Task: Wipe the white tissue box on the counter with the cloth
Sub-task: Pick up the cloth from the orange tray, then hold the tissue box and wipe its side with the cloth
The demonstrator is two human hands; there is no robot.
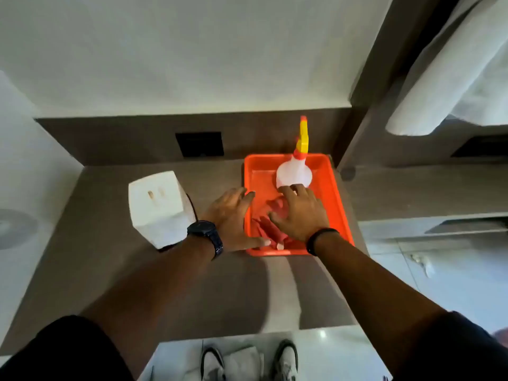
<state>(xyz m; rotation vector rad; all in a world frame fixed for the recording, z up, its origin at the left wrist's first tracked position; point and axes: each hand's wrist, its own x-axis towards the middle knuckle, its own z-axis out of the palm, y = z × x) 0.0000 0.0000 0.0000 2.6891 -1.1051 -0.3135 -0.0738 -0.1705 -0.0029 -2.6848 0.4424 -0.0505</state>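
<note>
The white tissue box (158,206) stands on the brown counter (110,265), left of an orange tray (324,171). A red cloth (270,228) lies folded in the tray's near half. My left hand (233,218) reaches over the tray's left rim with fingers spread, resting near the cloth. My right hand (301,213) lies on top of the cloth, fingers spread and pressing down; whether it grips the cloth is unclear. Both hands are to the right of the tissue box, apart from it.
A white spray bottle (294,174) with a yellow and red nozzle stands in the tray's far half, just beyond my right fingertips. A dark wall socket (199,144) sits behind. White towels (439,78) hang at the upper right. The counter's front edge is near my body.
</note>
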